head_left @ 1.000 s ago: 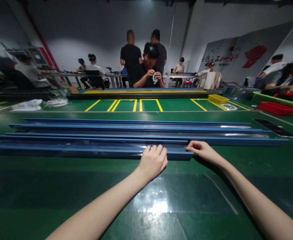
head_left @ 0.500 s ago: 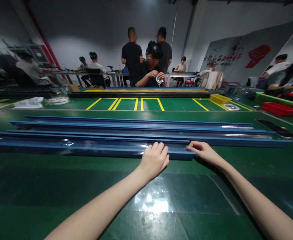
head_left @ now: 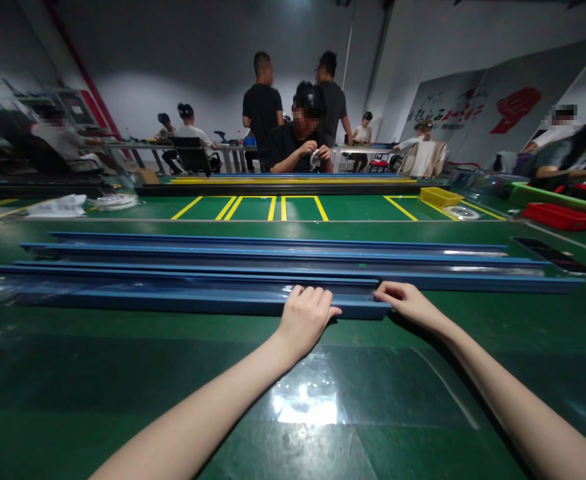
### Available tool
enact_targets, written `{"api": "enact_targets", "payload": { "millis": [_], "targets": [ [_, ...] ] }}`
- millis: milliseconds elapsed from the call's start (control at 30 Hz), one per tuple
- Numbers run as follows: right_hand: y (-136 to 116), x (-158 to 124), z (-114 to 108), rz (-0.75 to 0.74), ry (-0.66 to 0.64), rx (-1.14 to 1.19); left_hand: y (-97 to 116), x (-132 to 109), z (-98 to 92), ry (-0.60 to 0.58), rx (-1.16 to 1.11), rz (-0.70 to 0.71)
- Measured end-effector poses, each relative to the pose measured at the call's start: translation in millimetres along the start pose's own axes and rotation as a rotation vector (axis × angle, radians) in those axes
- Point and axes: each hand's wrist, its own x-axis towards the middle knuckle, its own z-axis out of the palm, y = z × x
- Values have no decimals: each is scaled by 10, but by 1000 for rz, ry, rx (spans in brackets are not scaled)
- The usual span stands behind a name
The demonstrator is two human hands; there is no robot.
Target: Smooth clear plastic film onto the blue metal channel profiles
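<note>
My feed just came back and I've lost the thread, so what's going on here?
A person has both hands at the nearest blue channel. The left hand lies over its front edge, close to the right end. The right hand is at that end, fingers bent; whether it grips anything is unclear. More blue channels lie just behind, and a clear sheet lies flat in front. Across the green table, a co-worker handles something small and whitish.
</note>
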Motion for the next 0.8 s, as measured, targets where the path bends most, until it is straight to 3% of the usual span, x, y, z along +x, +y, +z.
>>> {"api": "enact_targets", "payload": {
  "millis": [367, 800],
  "targets": [
    [-2, -2, 5, 3, 9, -37, 6, -5, 10, -25, 2, -81],
    [-28, -7, 6, 2, 11, -44, -23, -17, 22, -77, 1, 8]
  ]
}}
